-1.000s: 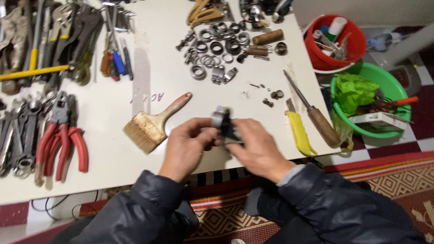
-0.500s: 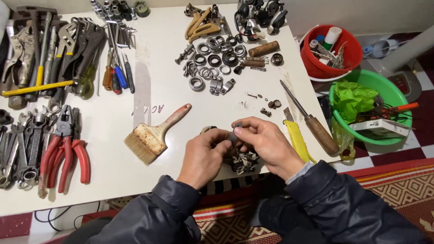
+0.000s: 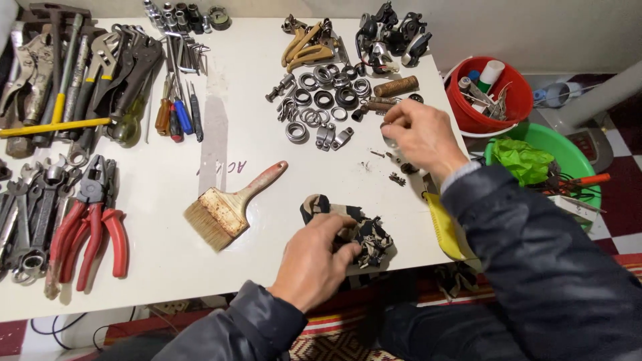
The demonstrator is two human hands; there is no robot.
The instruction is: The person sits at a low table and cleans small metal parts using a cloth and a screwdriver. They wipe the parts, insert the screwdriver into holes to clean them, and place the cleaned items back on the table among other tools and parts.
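Note:
My left hand [image 3: 314, 257] is closed on a crumpled black-and-cream rag [image 3: 371, 235] at the near edge of the white table [image 3: 160, 180]. My right hand [image 3: 420, 134] is stretched out over the table's right side. Its fingertips pinch a small grey metal part [image 3: 390, 142], just right of a spread of metal rings and bearings [image 3: 321, 100]. A few tiny screws and bits [image 3: 399, 178] lie below that hand. A worn paint brush [image 3: 227, 204] with a reddish handle lies left of the rag.
Red-handled pliers [image 3: 87, 224], wrenches and screwdrivers [image 3: 177, 110] fill the table's left side. A yellow utility knife [image 3: 445, 230] lies partly under my right sleeve. Off the right edge stand a red bucket [image 3: 518, 100] and a green basin [image 3: 582, 150]. Dark mechanical parts [image 3: 391, 37] sit at the back.
Both hands were working a small grey part together in the rag near the front edge. My right hand has since reached up and right to the parts, while my left stays on the rag.

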